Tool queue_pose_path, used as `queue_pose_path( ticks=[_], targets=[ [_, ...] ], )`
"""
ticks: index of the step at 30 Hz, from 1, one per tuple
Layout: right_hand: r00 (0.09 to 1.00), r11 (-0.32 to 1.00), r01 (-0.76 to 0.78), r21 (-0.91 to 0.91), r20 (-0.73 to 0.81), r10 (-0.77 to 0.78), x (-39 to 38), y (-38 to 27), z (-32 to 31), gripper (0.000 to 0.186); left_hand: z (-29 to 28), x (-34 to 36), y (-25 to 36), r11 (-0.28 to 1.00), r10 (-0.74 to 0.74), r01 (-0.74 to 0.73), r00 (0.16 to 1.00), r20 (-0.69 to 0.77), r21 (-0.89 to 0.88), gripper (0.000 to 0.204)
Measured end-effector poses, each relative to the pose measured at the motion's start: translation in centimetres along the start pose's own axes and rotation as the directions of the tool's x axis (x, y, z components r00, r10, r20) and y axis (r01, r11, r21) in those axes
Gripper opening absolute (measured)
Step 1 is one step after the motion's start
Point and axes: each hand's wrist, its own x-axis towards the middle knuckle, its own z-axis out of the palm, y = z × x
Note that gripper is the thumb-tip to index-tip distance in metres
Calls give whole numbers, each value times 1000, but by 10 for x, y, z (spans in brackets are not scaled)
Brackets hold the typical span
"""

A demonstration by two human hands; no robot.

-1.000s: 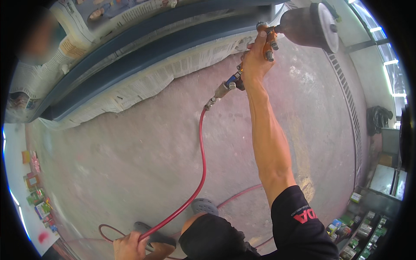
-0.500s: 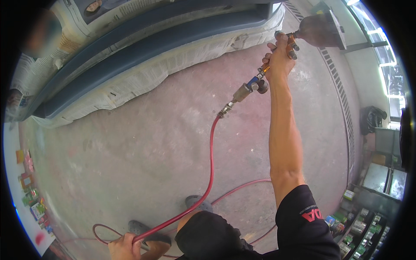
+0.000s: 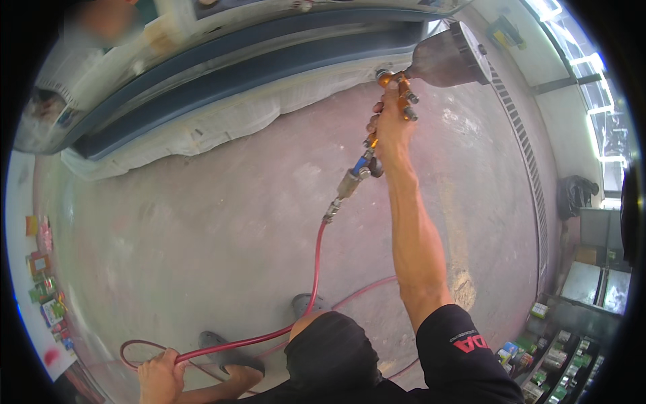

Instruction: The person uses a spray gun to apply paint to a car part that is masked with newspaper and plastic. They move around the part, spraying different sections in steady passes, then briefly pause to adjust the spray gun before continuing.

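My right hand is wrapped around the handle of an orange spray gun with a large grey paint cup, held at arm's length near the right end of a dark grey car sill panel. Below the handle hang a gauge and a blue-and-metal fitting, joined to a red air hose. Down at the lower left, my left hand is closed around the same hose. The gun's trigger is partly hidden by my fingers.
Paper masking covers the areas above and below the panel. Loops of red hose lie on the concrete floor around my shoes. A floor grate runs along the right, beside a black bag and shelves of cans.
My right hand has moved the spray gun left and a little nearer to me. My left hand, still on the hose, has shifted left and slightly up.
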Motion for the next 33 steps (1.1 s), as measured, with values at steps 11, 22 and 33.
queue_pose_path(
  ticks=[11, 22, 33],
  targets=[
    [955, 996, -80, 30, 288, 68, -195, 41, 158, 45, 19, -101, -84, 982, -161, 152, 984, -77, -108, 19],
    [844, 994, -106, -21, 526, 102, -313, 105, 344, 57, 16, -140, -126, 945, -273, 252, 959, -78, -207, 18],
    [636, 992, -45, -121, 762, 121, -385, 90, 439, 75, -36, -110, -180, 857, 140, -112, 990, 19, -502, 120]
  ],
)
